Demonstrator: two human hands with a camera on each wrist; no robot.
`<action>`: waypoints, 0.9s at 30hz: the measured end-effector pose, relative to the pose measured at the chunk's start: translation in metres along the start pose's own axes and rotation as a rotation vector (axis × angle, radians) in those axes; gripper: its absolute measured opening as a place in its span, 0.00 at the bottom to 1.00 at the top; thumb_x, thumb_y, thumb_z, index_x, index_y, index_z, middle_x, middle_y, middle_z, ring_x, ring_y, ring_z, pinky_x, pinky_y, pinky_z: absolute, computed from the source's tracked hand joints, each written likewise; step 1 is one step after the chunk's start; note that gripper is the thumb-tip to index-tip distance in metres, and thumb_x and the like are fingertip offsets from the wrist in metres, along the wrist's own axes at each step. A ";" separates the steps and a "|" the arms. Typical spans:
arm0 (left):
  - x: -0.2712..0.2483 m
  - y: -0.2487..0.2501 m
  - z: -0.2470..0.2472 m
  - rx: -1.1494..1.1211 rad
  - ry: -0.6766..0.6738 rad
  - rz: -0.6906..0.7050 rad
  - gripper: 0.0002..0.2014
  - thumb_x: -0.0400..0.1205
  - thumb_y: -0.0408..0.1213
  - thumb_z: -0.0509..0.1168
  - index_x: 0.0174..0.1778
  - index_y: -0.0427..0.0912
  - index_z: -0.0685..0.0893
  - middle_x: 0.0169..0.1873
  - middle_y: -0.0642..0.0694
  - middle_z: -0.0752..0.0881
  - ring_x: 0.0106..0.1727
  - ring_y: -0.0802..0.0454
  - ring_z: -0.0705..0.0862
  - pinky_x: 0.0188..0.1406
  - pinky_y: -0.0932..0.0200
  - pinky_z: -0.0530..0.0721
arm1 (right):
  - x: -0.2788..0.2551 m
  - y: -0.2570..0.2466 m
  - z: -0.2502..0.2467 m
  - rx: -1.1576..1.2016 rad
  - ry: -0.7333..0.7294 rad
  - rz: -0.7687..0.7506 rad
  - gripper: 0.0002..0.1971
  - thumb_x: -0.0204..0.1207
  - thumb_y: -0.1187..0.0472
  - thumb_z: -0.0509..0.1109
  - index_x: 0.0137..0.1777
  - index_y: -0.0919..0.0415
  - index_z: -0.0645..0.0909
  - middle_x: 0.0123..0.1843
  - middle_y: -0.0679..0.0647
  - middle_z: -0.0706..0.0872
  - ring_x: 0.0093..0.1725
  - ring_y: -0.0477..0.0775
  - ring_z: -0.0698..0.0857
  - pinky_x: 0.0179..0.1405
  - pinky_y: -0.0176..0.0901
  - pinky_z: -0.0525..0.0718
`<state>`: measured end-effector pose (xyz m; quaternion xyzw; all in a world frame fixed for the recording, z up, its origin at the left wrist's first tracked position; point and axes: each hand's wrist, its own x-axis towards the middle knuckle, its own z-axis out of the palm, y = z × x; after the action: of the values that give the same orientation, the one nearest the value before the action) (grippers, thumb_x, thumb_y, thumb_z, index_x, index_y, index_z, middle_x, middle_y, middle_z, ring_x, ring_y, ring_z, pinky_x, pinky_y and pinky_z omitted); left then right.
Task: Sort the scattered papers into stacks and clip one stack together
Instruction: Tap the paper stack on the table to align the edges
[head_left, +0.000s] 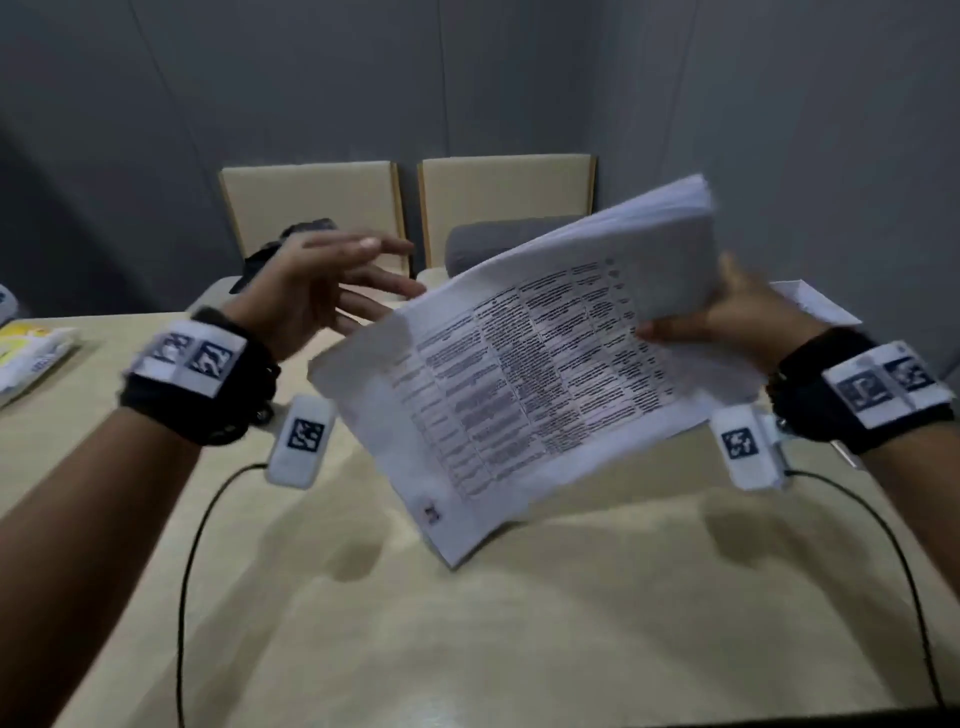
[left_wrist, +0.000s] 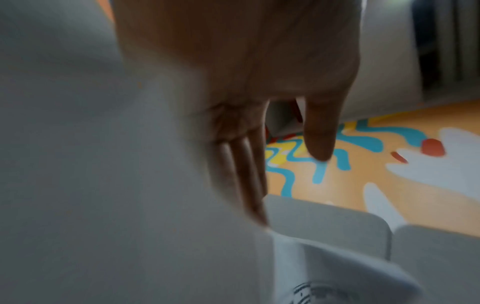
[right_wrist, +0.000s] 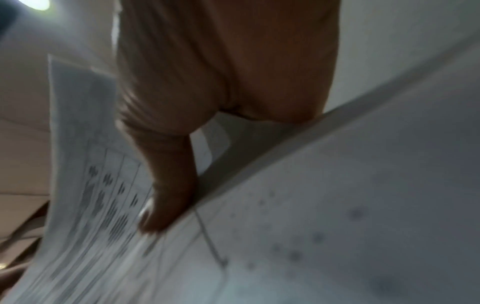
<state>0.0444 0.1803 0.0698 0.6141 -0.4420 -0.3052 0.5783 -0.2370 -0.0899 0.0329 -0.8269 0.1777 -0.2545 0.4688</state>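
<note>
Head view: right hand (head_left: 737, 317) pinches printed-table stack (head_left: 524, 374).

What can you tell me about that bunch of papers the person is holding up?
The stack of papers is white, several sheets thick, its top sheet printed with a table of small dark text. It hangs tilted in the air above the tan table, one corner pointing down. The right hand pinches its right edge, thumb on top. The open left hand is beside it.

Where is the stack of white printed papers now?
In the head view, the stack of white printed papers is right of centre, lifted above the beige table, gripped by the right hand.
</note>
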 end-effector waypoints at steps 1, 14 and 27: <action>0.001 0.010 0.001 0.087 -0.084 -0.069 0.26 0.73 0.50 0.70 0.67 0.42 0.84 0.53 0.40 0.91 0.38 0.46 0.91 0.32 0.57 0.89 | 0.006 -0.011 -0.002 -0.038 -0.040 -0.013 0.18 0.60 0.61 0.87 0.47 0.51 0.85 0.47 0.53 0.91 0.46 0.36 0.90 0.53 0.38 0.89; 0.005 -0.045 0.037 0.115 0.114 0.003 0.20 0.71 0.34 0.77 0.53 0.23 0.84 0.44 0.30 0.86 0.43 0.44 0.84 0.47 0.43 0.85 | 0.038 -0.041 0.012 -0.027 -0.031 0.091 0.19 0.56 0.51 0.85 0.44 0.60 0.87 0.33 0.51 0.92 0.33 0.47 0.90 0.33 0.39 0.87; 0.025 -0.114 -0.009 0.344 0.228 -0.406 0.12 0.83 0.40 0.68 0.53 0.33 0.86 0.41 0.35 0.92 0.37 0.39 0.91 0.33 0.51 0.89 | 0.012 0.046 0.115 0.107 -0.128 0.452 0.14 0.76 0.71 0.74 0.61 0.66 0.84 0.54 0.61 0.92 0.51 0.59 0.92 0.57 0.54 0.88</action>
<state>0.0849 0.1551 -0.0375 0.8093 -0.2873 -0.2644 0.4388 -0.1620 -0.0406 -0.0536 -0.7547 0.3145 -0.0990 0.5672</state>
